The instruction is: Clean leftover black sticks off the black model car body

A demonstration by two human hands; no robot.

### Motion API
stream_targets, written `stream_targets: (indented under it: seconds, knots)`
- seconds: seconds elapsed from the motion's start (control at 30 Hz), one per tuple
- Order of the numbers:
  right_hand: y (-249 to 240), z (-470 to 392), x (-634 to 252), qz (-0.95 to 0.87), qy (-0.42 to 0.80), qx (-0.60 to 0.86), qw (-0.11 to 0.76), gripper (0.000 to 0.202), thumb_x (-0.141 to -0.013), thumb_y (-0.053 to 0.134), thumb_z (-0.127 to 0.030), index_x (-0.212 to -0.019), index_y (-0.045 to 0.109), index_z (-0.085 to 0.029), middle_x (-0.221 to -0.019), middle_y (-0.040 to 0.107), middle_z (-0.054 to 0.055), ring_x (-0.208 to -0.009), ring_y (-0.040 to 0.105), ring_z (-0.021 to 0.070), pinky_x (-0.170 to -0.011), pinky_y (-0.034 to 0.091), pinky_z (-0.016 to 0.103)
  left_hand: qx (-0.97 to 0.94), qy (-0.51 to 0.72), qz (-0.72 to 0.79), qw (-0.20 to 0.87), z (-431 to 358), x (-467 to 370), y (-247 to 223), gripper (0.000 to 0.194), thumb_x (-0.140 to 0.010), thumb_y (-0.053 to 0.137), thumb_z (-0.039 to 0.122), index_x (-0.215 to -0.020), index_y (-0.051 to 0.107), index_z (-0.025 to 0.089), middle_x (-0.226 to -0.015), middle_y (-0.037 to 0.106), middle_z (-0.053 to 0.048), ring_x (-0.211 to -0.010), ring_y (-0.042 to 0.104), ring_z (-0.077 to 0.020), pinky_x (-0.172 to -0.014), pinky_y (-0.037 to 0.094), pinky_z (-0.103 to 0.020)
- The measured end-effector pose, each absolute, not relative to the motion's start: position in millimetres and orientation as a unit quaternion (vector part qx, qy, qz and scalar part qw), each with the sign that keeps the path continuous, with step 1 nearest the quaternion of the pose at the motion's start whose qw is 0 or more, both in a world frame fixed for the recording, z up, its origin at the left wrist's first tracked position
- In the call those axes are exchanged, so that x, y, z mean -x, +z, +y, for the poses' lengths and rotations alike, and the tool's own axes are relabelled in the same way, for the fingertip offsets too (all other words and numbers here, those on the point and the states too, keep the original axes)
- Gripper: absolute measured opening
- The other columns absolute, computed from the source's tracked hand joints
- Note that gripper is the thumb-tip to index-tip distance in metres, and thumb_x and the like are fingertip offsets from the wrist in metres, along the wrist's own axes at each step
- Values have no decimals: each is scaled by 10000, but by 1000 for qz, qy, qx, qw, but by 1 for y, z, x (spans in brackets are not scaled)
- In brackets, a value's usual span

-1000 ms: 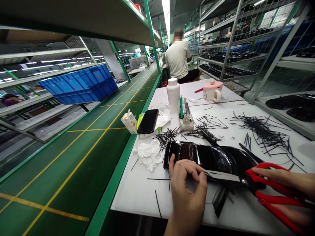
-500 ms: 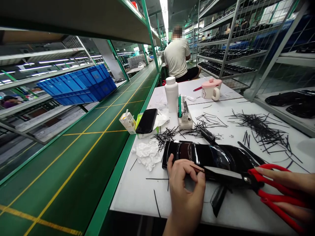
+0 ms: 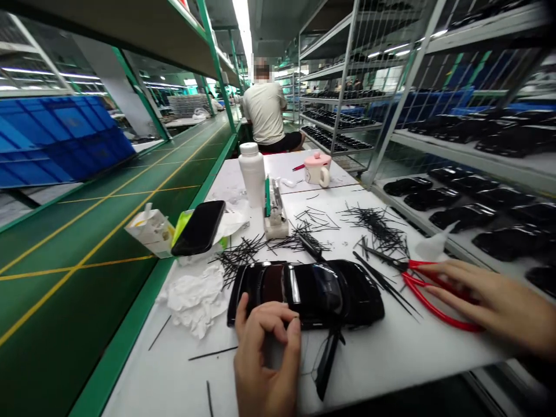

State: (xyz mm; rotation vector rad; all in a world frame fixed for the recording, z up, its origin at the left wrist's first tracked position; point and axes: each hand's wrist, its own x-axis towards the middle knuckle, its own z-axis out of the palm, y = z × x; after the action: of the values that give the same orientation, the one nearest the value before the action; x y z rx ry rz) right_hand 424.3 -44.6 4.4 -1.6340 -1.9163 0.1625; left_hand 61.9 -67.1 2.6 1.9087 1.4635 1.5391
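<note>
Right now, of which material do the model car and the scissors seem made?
The black model car seems glossy painted metal or plastic: sharp reflections show shine but leave the material open. The scissors probably have smooth plastic handles, evenly red; the dark, thin, tapering blades are likely metal.

No readable text anywhere — no legible label, brand, number or sign.

I see a factory workshop: a conveyor belt (image 3: 108, 237) at frame left, racks (image 3: 434, 145) of black model cars (image 3: 461, 213) at right.
</note>
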Motion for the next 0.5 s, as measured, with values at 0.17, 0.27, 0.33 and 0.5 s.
stream_targets:
  seconds: [0.17, 0.27, 0.33, 0.5]
  knots:
    - [-2, -19, -446, -554, 43, 699, 450, 305, -731, 803, -400, -907, 596, -261, -964, 637, 72, -911, 652, 245, -781, 541, 303, -653, 546, 503, 148, -64, -58, -2, 262, -843, 603, 98, -763, 413, 259, -789, 674, 69, -858, 667, -151, -1255, 104, -493]
    - [-2, 1, -448, -550, 147, 684, 456, 374, -755, 787, -369, -1048, 596, -236, -1032, 687, 107, -949, 699, 251, -756, 575, 266, -639, 553, 515, 144, -64, -58, -3, 250, -850, 606, 115, -765, 419, 259, -795, 672, 58, -931, 656, -176, -1239, -33, -599]
    - [4, 10, -441, -561, 240, 659, 439, 285, -839, 705, -392, -1065, 646, -229, -1032, 738, 118, -918, 732, 248, -699, 589, 249, -631, 551, 528, 139, -67, -58, -2, 241, -862, 598, 131, -765, 418, 258, -796, 671, 50, -992, 638, -199, -1196, -79, -683]
    - [35, -1, -388, -465, 351, 628, 516, 341, -796, 769, -437, -1001, 544, -283, -953, 776, 107, -755, 750, 239, -629, 607, 276, -616, 536, 555, 158, -74, -59, 2, 225, -893, 564, 145, -767, 414, 257, -804, 687, 40, -1102, 605, -233, -1134, -22, -776]
